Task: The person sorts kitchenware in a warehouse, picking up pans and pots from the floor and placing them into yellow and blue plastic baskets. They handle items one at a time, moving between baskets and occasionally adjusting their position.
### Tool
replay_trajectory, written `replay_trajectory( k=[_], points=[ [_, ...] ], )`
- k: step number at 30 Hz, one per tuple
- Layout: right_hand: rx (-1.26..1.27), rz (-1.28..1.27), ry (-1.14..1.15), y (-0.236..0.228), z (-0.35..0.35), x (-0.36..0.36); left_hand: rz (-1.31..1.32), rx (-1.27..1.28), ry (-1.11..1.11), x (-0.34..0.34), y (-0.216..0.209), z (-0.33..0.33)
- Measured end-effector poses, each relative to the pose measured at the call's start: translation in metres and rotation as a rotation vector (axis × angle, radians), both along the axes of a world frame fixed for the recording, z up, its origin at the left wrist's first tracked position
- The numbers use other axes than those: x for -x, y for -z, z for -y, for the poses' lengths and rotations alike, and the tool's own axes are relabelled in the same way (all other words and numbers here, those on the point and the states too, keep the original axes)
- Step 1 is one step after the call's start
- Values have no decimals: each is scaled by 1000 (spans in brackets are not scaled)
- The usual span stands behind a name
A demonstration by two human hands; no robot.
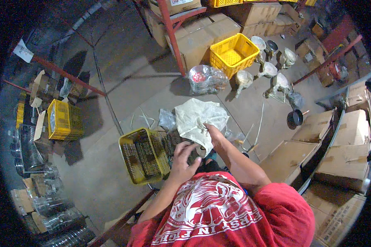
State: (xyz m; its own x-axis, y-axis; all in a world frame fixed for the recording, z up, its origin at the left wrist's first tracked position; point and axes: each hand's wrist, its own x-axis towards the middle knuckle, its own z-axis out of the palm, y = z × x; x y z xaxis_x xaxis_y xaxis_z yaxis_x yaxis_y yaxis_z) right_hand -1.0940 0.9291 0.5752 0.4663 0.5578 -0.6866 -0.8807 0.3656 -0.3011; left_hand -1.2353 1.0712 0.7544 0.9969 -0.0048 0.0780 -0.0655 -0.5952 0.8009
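Observation:
A crumpled whitish bag (200, 117) spreads out broad and round in front of me, narrowing toward my body. Whatever it may be wrapped around is hidden. My right hand (213, 133) grips a fold of it on its right side. At the narrow lower end, my left hand (184, 159) is closed, its curled fingers and thumb on the bag's edge. Just left of that hand stands a dirty yellow plastic crate (141, 154), its slotted floor showing. A clear plastic bag (167, 119) lies on the floor beside the whitish bag.
Several whitish wrapped pans (244, 79) lie ahead right, near a bright yellow crate (235, 53) and stacked bowls in clear plastic (206, 79). A dark pan (294, 118) is on the floor. Cardboard boxes (286, 160) line the right; yellow crates (66, 119) stand left. Red posts (171, 37) rise ahead.

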Motion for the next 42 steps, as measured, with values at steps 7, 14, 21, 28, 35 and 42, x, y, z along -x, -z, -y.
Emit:
replay_trajectory(
  k=[7,14,21,28,35,42],
  points=[
    [-26,-96,-40,11,8,36,92,-253,224,-20,-3,50],
    [63,-132,15,-30,14,46,-24,-221,225,-6,2,43],
    [133,-155,89,-50,53,41,-360,10,213,6,3,27],
    [500,-24,165,9,49,48,-190,-9,305,-20,7,45],
    [178,-161,175,-22,49,57,-14,-134,382,-26,1,45],
    [132,-191,220,-60,63,54,-153,76,411,-14,0,46]
  ],
)
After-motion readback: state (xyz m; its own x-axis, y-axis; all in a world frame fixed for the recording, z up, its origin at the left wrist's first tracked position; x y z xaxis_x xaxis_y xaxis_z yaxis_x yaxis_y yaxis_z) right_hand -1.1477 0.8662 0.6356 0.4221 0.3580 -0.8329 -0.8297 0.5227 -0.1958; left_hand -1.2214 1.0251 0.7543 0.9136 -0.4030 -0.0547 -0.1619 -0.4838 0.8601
